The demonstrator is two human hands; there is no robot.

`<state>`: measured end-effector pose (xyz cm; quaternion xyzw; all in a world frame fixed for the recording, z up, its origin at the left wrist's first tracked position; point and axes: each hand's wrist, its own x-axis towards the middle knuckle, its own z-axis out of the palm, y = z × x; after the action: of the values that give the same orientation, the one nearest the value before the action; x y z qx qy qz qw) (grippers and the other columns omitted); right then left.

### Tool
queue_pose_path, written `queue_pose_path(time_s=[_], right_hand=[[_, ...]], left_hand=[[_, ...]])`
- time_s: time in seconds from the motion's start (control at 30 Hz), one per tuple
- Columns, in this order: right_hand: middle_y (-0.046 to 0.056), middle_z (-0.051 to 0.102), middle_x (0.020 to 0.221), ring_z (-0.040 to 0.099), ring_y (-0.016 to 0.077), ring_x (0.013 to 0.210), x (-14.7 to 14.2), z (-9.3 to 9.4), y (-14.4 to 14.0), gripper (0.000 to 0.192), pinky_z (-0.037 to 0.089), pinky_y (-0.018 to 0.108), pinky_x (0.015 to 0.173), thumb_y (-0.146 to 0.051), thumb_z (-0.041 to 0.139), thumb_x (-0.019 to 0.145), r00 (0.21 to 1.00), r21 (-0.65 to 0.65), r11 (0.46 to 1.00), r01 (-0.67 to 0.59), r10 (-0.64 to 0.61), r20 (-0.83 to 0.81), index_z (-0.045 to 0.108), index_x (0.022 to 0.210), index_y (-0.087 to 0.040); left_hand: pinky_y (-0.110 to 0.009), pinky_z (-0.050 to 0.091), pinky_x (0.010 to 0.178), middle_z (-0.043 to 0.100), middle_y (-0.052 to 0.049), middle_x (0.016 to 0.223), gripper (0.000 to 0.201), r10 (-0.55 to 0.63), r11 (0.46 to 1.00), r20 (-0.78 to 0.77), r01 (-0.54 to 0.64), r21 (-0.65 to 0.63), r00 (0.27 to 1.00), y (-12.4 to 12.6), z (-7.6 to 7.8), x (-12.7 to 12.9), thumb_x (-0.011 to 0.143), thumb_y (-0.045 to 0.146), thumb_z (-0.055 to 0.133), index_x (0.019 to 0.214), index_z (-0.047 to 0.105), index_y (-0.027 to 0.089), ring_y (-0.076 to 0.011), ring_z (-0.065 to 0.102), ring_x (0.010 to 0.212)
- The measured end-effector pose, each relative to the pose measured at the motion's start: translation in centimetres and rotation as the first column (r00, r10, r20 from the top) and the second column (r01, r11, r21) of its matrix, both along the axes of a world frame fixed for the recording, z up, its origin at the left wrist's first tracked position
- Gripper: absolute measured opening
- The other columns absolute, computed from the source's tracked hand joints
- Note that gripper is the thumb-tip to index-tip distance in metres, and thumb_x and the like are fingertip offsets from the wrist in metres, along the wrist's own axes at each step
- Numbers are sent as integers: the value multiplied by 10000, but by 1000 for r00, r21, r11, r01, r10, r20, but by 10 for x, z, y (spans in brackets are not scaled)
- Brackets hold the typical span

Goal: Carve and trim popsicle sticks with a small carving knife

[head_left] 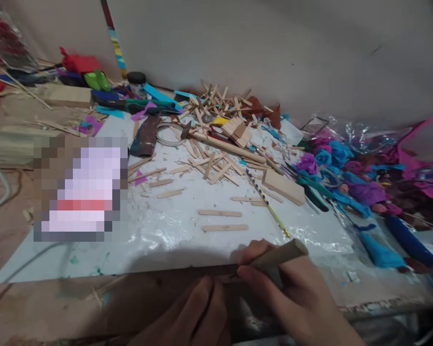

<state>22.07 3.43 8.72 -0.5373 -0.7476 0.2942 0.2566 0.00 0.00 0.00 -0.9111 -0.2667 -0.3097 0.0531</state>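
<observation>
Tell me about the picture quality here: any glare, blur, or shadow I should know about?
Head view: glare sheens off the white sheet near its middle; a soft shadow falls along its near edge, ahead of the right hand and left hand. A pixelated block masks part of the left side. The crepe flowers at the right edge look soft and smeared, and the table lines bend toward the corners.

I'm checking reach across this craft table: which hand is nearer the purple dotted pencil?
Right. The right hand, gripping a wooden handle, sits just below the pencil tip; the left hand lies farther left.
</observation>
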Motion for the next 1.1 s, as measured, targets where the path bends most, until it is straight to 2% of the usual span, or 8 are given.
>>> queue_pose_path(time_s=[0.23,0.47,0.57,0.67,0.8,0.93,1.0,1.1], right_hand=[[-5,750,811,705,168,725,-2,-1,3,232,542,244,629,-311,633,1047,1000,-21,1000,10,-10,-10,709,839,-242],[-11,747,810,689,152,709,-2,2,4,248,542,227,628,-308,637,1045,999,-55,998,31,-32,-23,720,822,-239],[-15,719,746,650,139,631,-1,3,5,255,517,217,570,-322,674,1020,998,-64,997,47,-50,-47,719,784,-234],[-18,713,707,643,136,589,-1,4,4,206,514,207,536,-288,720,964,990,-34,992,125,-126,-63,741,765,-239],[-10,733,682,710,183,611,1,1,-11,122,594,242,577,-341,788,910,939,-31,952,305,-306,-158,795,810,-272],[19,805,838,758,226,664,0,-5,-31,42,642,266,556,-351,848,867,869,-30,894,446,-441,-222,847,900,-326],[16,812,880,765,228,675,-1,-5,-36,56,661,268,565,-341,855,849,844,-49,873,485,-482,-235,850,904,-345],[20,806,859,752,209,640,-3,-3,-40,73,611,209,462,-332,860,817,845,-99,867,488,-498,-193,845,889,-331]], left_hand=[[-337,583,1056,756,-123,1141,214,53,998,17,-52,-47,998,-2,17,2,1030,118,520,1075,726,83,-221,720,1080],[-344,573,1030,761,-122,1106,202,69,994,28,-67,-82,997,0,28,2,1003,81,527,1025,727,85,-239,714,1060],[-342,573,1017,769,-123,1113,216,52,994,32,-49,-94,998,-1,31,1,1009,81,514,1016,730,92,-241,721,1043],[-348,586,1003,771,-125,1124,224,55,994,17,-54,-91,998,-2,30,0,1005,74,513,1033,735,87,-247,732,1034],[-355,580,1057,760,-139,1184,249,39,995,-25,-41,-89,999,-2,26,-2,1005,93,505,1107,732,78,-233,723,1082],[-363,576,1085,756,-144,1203,234,1,996,-21,-2,-90,1000,-2,26,-4,994,109,535,1123,727,74,-236,722,1104],[-351,578,1081,757,-140,1204,234,3,996,-28,-6,-94,1000,-2,26,-5,986,100,546,1132,726,71,-235,724,1103],[-373,559,1109,753,-151,1225,279,14,995,-52,-19,-101,999,-4,27,-5,998,101,522,1194,717,63,-241,711,1142]])
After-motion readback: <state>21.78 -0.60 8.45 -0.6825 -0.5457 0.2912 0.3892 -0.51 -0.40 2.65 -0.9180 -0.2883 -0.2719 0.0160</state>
